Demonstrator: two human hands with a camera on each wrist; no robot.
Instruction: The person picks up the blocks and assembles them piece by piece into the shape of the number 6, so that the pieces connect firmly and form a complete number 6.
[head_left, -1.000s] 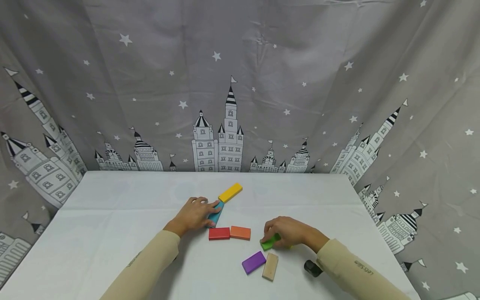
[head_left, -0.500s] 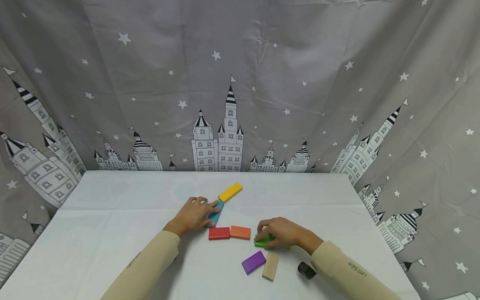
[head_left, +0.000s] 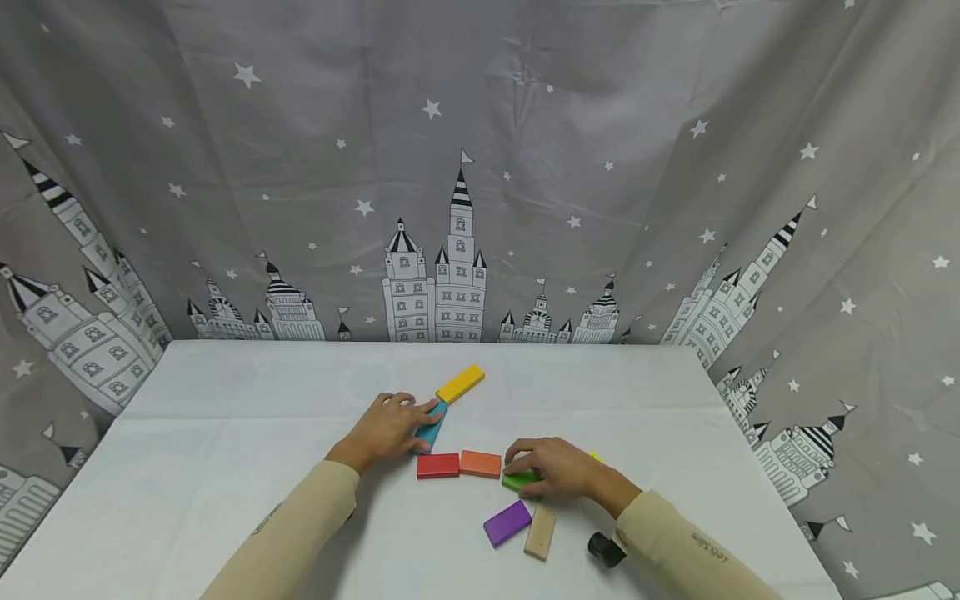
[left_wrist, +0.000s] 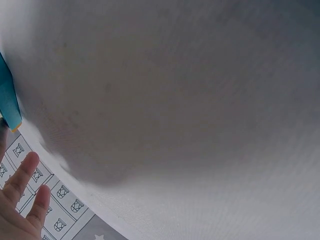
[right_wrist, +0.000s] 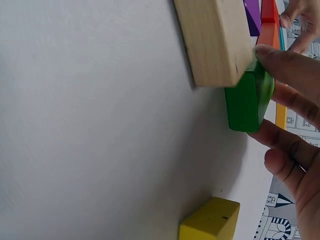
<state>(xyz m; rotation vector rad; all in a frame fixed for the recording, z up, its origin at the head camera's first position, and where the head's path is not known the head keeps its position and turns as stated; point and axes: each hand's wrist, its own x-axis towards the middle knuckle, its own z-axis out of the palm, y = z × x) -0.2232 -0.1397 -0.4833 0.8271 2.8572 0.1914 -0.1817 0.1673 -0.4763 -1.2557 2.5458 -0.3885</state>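
My left hand (head_left: 385,427) holds a light blue block (head_left: 432,429), thumb at its near end and a finger at its far end. In the left wrist view only a corner of this blue block (left_wrist: 7,95) shows. A yellow-orange block (head_left: 461,383) meets the blue one's far end at an angle. A red block (head_left: 438,466) and an orange block (head_left: 480,464) lie end to end just nearer. At the orange one's right end, my right hand (head_left: 558,467) grips a green block (head_left: 519,481), pinched between thumb and fingers in the right wrist view.
A purple block (head_left: 507,524) and a plain wooden block (head_left: 540,533) lie nearer on the white table (head_left: 225,417). Beyond the right wrist sits a yellow block (right_wrist: 210,220), mostly hidden in the head view. A black cylinder (head_left: 606,550) is at the right sleeve. A grey curtain (head_left: 600,125) hangs behind.
My right hand has slid the green block leftward, up to the orange block's right end. The black cylinder has moved left with the sleeve. The left hand has stayed on the blue block.
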